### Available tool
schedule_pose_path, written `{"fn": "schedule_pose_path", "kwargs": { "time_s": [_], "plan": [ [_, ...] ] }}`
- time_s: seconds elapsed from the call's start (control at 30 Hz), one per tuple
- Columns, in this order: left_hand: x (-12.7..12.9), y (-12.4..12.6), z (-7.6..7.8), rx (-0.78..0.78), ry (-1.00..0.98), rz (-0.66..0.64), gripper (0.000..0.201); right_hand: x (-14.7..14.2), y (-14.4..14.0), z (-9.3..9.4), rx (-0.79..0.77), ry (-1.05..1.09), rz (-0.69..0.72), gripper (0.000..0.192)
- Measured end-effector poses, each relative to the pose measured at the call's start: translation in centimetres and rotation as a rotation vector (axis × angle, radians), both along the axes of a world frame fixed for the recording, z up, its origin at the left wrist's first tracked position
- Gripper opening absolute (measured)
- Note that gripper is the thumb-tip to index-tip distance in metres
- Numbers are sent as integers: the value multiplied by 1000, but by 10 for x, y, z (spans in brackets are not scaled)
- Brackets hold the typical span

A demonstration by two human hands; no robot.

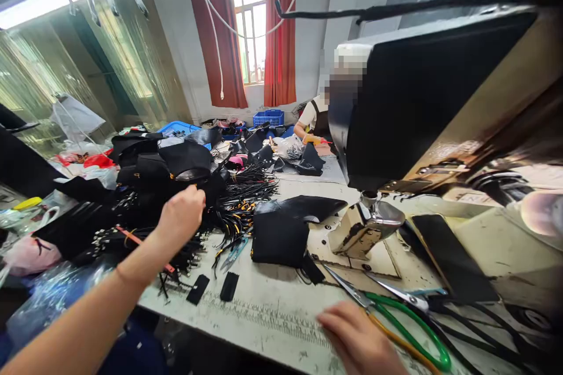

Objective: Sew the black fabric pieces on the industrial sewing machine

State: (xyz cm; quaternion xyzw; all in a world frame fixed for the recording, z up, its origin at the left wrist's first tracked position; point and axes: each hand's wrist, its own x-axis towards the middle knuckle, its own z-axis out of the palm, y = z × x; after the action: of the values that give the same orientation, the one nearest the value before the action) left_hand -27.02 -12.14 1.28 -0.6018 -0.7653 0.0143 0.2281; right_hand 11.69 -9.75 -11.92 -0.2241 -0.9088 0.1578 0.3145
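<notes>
My left hand (182, 211) reaches over the heap at the left, its fingers curled closed against black material. What it grips, if anything, is hidden. Just beyond it lie stacked black shoe-upper-like pieces (185, 155). My right hand (358, 334) hovers at or rests on the table's front edge, slightly blurred, fingers loosely extended and nothing visible in them. Beside it are scissors with green and orange handles (409, 322). Between the hands, two small black strips (229, 286) lie near a printed ruler scale (272, 316). A black piece (280, 238) lies by the sewing machine's post (356, 228).
The sewing machine head (422, 99) looms at the right, a dark phone-like slab (453, 255) near its base. Bundles of black zipper-like strips (250, 184) and small blue-handled snips (235, 253) lie mid-table. Across the table sits another person (314, 117). Behind stands a blue crate (268, 118).
</notes>
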Motion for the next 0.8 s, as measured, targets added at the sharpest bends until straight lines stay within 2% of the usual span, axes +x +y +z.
{"fn": "schedule_pose_path", "kwargs": {
  "time_s": [0.03, 0.07, 0.1, 0.17, 0.23, 0.27, 0.33, 0.37, 0.43, 0.47, 0.5, 0.57, 0.63, 0.7, 0.77, 0.8],
  "plan": [
    [17, -15, -17, -40, -27, 15, 29, -33, -10, 2, -49, -49, 128, 27],
    [32, -31, -35, -79, -50, 15, 28, -66, -19, 2, -54, -71, 194, 28],
    [43, -46, -53, -113, -72, -4, 26, -98, -27, -1, -38, -100, 202, 29],
    [54, -75, -86, -144, -107, -52, 27, -151, -37, -10, 201, -144, 219, 36],
    [53, -95, -109, -134, -126, -72, 32, -182, -41, -22, 288, -171, 293, 12],
    [50, -102, -117, -112, -130, -76, 34, -187, -42, -27, 325, -180, 330, 6],
    [43, -108, -126, -47, -176, -87, 36, -175, -39, -30, 357, -191, 376, 9],
    [43, -108, -128, -5, -238, -103, 35, -161, -35, -27, 319, -187, 343, 8],
    [51, -102, -128, 54, -478, -173, 27, -124, -21, -17, 140, -159, 153, 3],
    [60, -96, -127, 59, -650, -211, 24, -106, -11, -11, -49, -135, -65, 5],
    [73, -87, -126, 44, -842, -244, 21, -89, 1, -6, -135, -127, -223, 11],
    [106, -65, -126, -6, -1235, -264, 20, -68, 22, 0, -213, -143, -419, 16],
    [137, -42, -131, -5, -1520, -236, 23, -63, 35, -2, -247, -196, -493, 15],
    [158, -27, -142, 38, -1600, -193, 28, -65, 38, -5, -270, -247, -486, 18],
    [163, -16, -159, 127, -1515, -156, 28, -66, 37, -4, -287, -255, -468, 20],
    [160, -11, -169, 112, -1471, -181, 25, -64, 35, -2, -296, -240, -478, 24]
  ]
}}
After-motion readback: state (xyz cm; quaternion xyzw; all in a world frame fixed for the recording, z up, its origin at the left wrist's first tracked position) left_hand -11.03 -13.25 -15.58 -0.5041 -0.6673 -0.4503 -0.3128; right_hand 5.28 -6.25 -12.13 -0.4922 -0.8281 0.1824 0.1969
